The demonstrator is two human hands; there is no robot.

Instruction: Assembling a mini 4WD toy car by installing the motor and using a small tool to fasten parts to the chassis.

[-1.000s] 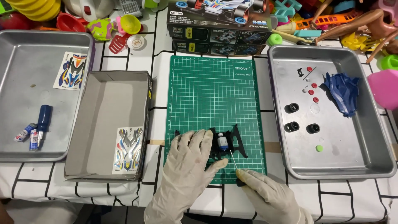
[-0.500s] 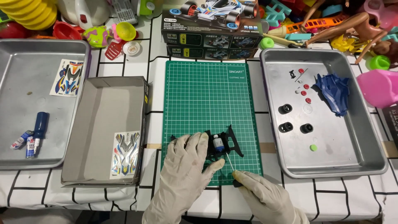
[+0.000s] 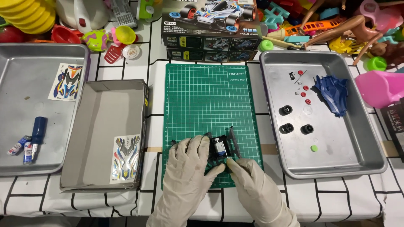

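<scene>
Black car chassis | near edge of green cutting mat, flat for support | left hand pins it, fingers spread | right hand fingertips pinched at its motor end | wheels in right tray, within reach.

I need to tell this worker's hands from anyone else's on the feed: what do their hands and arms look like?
Both the left hand and the right hand wear thin, cream-white disposable gloves, slightly wrinkled and loose at the fingers. The gloves run past the wrists to the frame edge, so no sleeve shows. No markings, rings, watch or cables are visible on either.
</scene>
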